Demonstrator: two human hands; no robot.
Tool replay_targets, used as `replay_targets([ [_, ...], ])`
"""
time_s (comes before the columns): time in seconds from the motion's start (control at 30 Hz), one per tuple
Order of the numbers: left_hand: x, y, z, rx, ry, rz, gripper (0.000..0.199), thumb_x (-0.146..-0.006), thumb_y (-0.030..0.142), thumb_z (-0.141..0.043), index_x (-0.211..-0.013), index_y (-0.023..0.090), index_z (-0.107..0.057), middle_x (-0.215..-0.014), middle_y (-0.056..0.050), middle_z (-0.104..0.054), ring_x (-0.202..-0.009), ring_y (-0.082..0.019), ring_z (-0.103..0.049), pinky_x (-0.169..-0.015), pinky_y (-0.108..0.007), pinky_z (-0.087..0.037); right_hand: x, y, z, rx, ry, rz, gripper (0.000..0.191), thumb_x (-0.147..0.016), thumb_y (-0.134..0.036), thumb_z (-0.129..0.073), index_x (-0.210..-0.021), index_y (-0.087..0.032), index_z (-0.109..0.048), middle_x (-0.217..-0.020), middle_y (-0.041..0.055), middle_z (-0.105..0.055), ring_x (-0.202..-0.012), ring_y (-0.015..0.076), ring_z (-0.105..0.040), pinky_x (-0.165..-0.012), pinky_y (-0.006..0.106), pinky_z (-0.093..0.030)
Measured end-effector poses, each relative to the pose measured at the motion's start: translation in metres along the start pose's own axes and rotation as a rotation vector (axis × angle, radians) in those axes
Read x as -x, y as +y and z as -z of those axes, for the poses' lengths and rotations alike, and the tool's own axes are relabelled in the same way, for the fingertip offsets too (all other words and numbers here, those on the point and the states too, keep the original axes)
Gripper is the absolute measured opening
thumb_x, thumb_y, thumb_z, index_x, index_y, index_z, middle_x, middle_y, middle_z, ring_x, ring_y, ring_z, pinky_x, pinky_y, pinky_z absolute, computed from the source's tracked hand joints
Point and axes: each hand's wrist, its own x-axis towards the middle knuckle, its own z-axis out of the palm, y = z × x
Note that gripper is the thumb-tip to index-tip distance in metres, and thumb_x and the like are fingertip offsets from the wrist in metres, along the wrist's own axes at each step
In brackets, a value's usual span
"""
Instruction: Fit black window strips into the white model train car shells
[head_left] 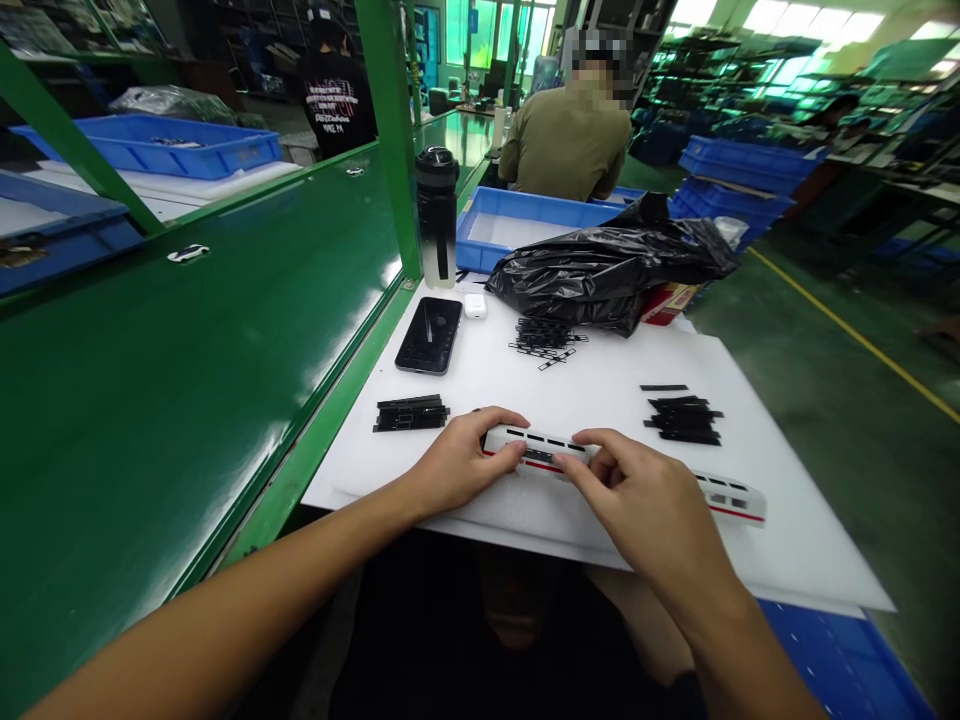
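Observation:
Both hands hold a white toy train car shell (517, 436) with dark windows and a red stripe, low over the white foam sheet. My left hand (465, 455) grips its left end, index finger on top and thumb on the near side. Opposite, my right hand (637, 490) pinches near the middle with thumb and index finger. A small black window strip (538, 455) lies along the near side between the two thumbs. Past my right hand, a white striped length (731, 497) shows, seemingly the same shell; the part between is hidden.
On the foam sheet (487, 385) lie black strips (410, 412) at left, more strips (684, 420) at right, and thin black frames (547, 338). Behind are a phone (429, 335), earbud case (475, 306), bottle (436, 215) and black plastic bag (600, 265). A green bench runs left; people sit beyond.

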Motion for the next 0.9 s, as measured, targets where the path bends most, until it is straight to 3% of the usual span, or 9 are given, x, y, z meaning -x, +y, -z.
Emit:
replay_targets([
  [0.13,0.0,-0.002,0.0,0.001,-0.014,-0.041,0.027,-0.092,0.032,-0.06,-0.116,0.021,-0.067,-0.116,-0.002,-0.07,-0.105,-0.019,-0.064,-0.082,-0.025,-0.048,-0.008,0.005,-0.004,0.086,0.06,0.164,0.032,-0.086,-0.048,-0.068,-0.109,-0.026,-0.073,-0.089,0.0053,-0.067,-0.093,0.0273,-0.061,-0.086,0.043,-0.047],
  [0.23,0.001,-0.003,-0.001,0.002,-0.016,-0.041,0.028,-0.093,0.032,-0.058,-0.117,0.022,-0.066,-0.117,-0.002,-0.069,-0.101,-0.019,-0.064,-0.08,-0.026,-0.049,-0.012,0.009,-0.005,-0.007,-0.034,0.229,0.027,-0.09,-0.044,-0.064,-0.11,-0.029,-0.072,-0.104,0.0034,-0.07,-0.104,0.0262,-0.06,-0.093,0.043,-0.046],
  [0.33,0.002,-0.002,-0.001,0.002,-0.024,-0.042,0.027,-0.094,0.031,-0.056,-0.118,0.022,-0.066,-0.117,-0.003,-0.069,-0.102,-0.02,-0.064,-0.081,-0.027,-0.049,-0.013,0.013,-0.008,-0.093,-0.103,0.209,0.025,-0.093,-0.043,-0.06,-0.11,-0.027,-0.07,-0.108,0.001,-0.071,-0.1,0.023,-0.064,-0.089,0.04,-0.049],
  [0.5,0.002,0.004,0.003,-0.031,-0.057,-0.12,0.03,-0.089,0.023,-0.061,-0.118,0.019,-0.065,-0.115,-0.005,-0.067,-0.106,-0.021,-0.062,-0.091,-0.029,-0.046,-0.009,0.016,-0.013,-0.105,-0.02,0.211,0.024,-0.091,-0.044,-0.061,-0.106,-0.027,-0.068,-0.106,0.0002,-0.072,-0.098,0.0235,-0.065,-0.087,0.04,-0.05],
  [0.67,0.002,0.006,0.005,0.009,-0.097,-0.113,0.033,-0.087,0.015,-0.058,-0.119,0.02,-0.064,-0.115,-0.004,-0.067,-0.103,-0.019,-0.062,-0.085,-0.028,-0.046,-0.005,0.014,-0.014,-0.094,0.012,0.219,0.024,-0.091,-0.043,-0.061,-0.107,-0.026,-0.068,-0.107,0.0014,-0.072,-0.099,0.0238,-0.065,-0.087,0.04,-0.05],
  [0.9,0.003,0.003,0.001,0.0,-0.085,-0.145,0.032,-0.087,0.014,-0.056,-0.118,0.02,-0.063,-0.113,-0.005,-0.065,-0.104,-0.019,-0.061,-0.09,-0.029,-0.046,-0.006,0.027,0.004,-0.014,-0.148,0.19,0.034,-0.093,-0.051,-0.056,-0.116,-0.029,-0.068,-0.115,0.0006,-0.072,-0.103,0.0241,-0.067,-0.088,0.039,-0.053],
])
